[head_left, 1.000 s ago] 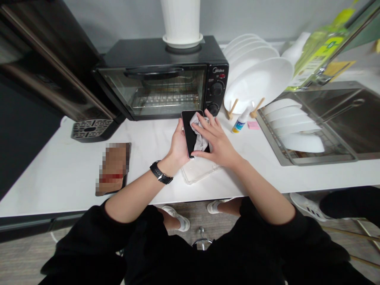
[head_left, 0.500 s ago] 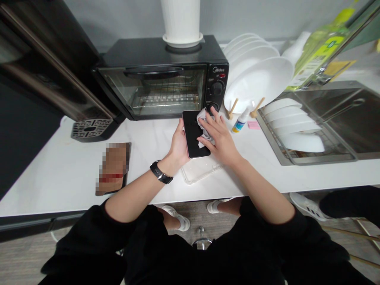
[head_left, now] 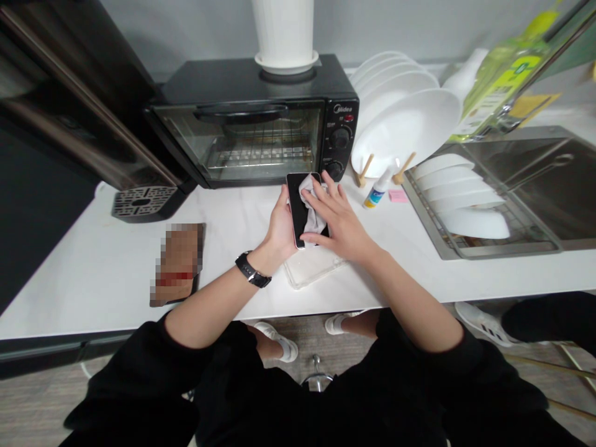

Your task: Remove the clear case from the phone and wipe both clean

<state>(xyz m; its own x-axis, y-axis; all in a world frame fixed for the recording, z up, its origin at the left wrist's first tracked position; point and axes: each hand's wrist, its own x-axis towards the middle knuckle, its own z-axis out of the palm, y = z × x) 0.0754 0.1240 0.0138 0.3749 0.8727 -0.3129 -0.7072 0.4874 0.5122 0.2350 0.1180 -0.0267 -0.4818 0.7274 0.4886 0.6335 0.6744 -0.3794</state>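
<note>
A black-screened smartphone (head_left: 298, 208) is held above the counter by my left hand (head_left: 281, 228), its thumb along the left edge and the other fingers hidden beneath. My right hand (head_left: 342, 223) presses a crumpled light-grey cloth (head_left: 315, 218) against the screen, fingers spread over it. Under the phone, a clear phone case (head_left: 311, 271) lies on the white counter, partly covered by my hands. To the right stands a small spray bottle (head_left: 377, 191) with a blue and yellow label, beside a pink slip (head_left: 398, 196).
Behind the phone stands a black toaster oven (head_left: 242, 149) with a white pot (head_left: 285, 31) on top. White plates (head_left: 405, 130) lean in a rack at right, near a sink (head_left: 554, 186) holding bowls. A flat pixelated object (head_left: 179, 264) lies at left. Another person's shoe (head_left: 484, 323) shows below.
My right hand and the cloth have slid left across the phone's screen, covering more of its middle. My left hand and the phone have hardly moved.
</note>
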